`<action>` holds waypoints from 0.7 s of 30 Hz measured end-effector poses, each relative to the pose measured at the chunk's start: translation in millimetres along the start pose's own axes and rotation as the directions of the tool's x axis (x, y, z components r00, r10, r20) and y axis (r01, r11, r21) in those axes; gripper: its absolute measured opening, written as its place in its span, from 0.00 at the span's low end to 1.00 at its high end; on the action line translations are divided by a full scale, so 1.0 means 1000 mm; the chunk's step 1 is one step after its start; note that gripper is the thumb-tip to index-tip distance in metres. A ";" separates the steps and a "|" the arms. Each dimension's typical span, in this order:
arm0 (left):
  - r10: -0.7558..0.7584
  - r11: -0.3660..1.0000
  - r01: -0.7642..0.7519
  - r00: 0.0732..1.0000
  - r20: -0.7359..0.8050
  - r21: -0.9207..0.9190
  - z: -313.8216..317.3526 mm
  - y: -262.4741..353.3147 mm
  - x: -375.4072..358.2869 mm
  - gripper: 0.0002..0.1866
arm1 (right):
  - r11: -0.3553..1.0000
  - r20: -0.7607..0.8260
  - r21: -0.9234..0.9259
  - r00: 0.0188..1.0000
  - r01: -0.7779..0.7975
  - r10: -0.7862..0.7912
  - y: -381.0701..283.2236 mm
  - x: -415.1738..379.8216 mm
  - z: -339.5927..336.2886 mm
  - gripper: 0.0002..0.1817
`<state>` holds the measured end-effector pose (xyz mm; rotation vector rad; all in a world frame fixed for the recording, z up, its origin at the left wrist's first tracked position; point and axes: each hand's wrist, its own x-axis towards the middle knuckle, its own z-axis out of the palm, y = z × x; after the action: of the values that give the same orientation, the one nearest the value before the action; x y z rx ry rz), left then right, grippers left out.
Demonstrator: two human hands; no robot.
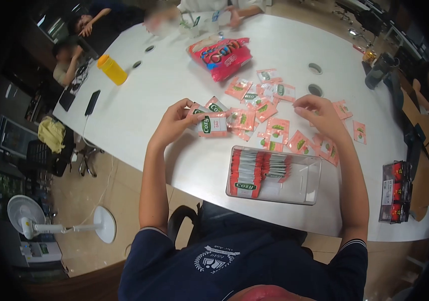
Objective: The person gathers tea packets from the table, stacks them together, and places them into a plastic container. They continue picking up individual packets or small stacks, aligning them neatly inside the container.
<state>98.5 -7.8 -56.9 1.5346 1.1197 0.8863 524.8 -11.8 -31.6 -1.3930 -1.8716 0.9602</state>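
Several pink and grey Cozy sachets [213,125] are fanned out in my left hand [176,120], its thumb pressed on the front one. My right hand [320,114] hovers over the right side of a loose pile of sachets [277,129], fingers bent and apart, with nothing seen in it. The sachets in the pile lie at various angles, some showing green pictures. Nearer to me, a clear plastic box [302,180] holds upright sachets [247,173] in two rows, in its left and middle part.
Beyond the pile lies a red and pink bag [222,55]. A yellow bottle [112,70] and a phone [92,103] are at the left. Red packs [396,192] sit at the right edge. A person's hand [234,16] shows across the table.
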 end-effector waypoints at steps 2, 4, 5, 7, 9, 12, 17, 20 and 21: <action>0.058 0.995 -0.058 0.998 -0.007 -0.083 0.013 0.018 0.011 0.11 | 0.996 -0.005 0.025 0.996 0.091 -0.091 -0.009 0.004 0.000 0.15; 0.152 0.973 -0.149 0.988 -0.001 -0.177 0.038 0.045 0.028 0.12 | 0.969 -0.032 0.134 0.978 0.208 -0.206 -0.028 0.009 0.010 0.19; 0.213 0.952 -0.207 0.977 0.001 -0.227 0.056 0.059 0.038 0.12 | 0.939 -0.065 0.220 0.964 0.265 -0.257 -0.042 0.009 0.015 0.21; 0.306 0.906 -0.284 0.952 0.023 -0.314 0.088 0.079 0.062 0.15 | 0.926 -0.050 0.328 0.983 0.185 -0.179 -0.070 0.008 0.013 0.22; 0.352 0.880 -0.325 0.936 0.014 -0.346 0.116 0.100 0.080 0.16 | 0.903 -0.103 0.390 0.983 0.181 -0.152 -0.065 0.013 0.003 0.15; 0.364 0.882 -0.290 0.919 0.149 -0.371 0.128 0.132 0.101 0.23 | 0.878 -0.138 0.415 0.970 0.240 -0.200 -0.062 0.014 -0.030 0.07; 0.337 0.914 -0.197 0.856 0.392 -0.354 0.140 0.150 0.121 0.19 | 0.937 -0.140 0.288 0.977 0.196 -0.161 -0.069 -0.005 -0.070 0.09; 0.357 0.900 -0.248 0.891 0.280 -0.357 0.151 0.146 0.136 0.19 | 0.968 -0.175 0.206 0.979 0.140 -0.104 -0.067 -0.016 -0.092 0.11; 0.372 0.879 -0.278 0.908 0.192 -0.387 0.157 0.146 0.137 0.19 | 0.976 -0.169 0.183 0.981 0.122 -0.091 -0.065 -0.015 -0.096 0.12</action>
<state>317.6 66.1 48.9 1.5045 0.4795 1.0135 572.8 -20.2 75.1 -1.2053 -1.6705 0.9214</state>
